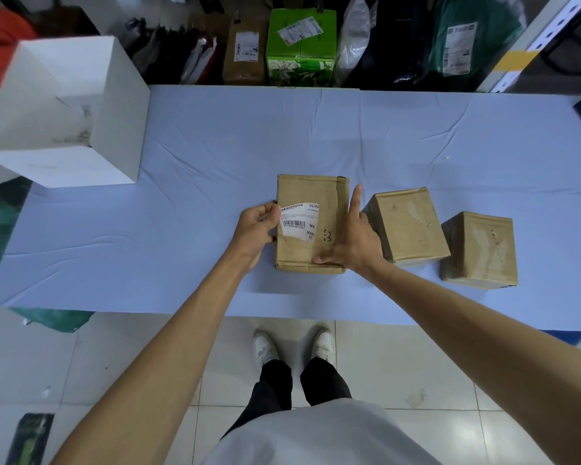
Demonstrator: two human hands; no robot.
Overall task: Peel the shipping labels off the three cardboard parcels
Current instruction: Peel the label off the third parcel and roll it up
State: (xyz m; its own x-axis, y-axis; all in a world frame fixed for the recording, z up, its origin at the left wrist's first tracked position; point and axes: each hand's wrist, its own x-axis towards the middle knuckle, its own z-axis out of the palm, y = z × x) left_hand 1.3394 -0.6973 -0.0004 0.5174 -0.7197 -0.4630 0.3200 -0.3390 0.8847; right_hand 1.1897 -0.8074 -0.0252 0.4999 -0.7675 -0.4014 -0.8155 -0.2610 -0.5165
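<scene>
The white printed shipping label (297,223) sat on the top face of the brown cardboard parcel (329,196), tight to its left edge. Its left margin curled up off the cardboard while the right part lay flat. The left hand (255,226) had that lifted margin pinched between thumb and curled fingers, right at the parcel's left side, so it was the nearer hand. The peel looked set to run left to right across the box top. The right hand (353,243) lay flat and straight-fingered along the parcel's right edge, bracing it and gripping nothing. Just beside it stood the second cardboard parcel (406,223), then the third cardboard parcel (480,250). Both showed pale bare patches and no label on top. All three rested near the front of the pale blue cloth-covered table (215,146), with an open white box (64,112) well off to the left.
</scene>
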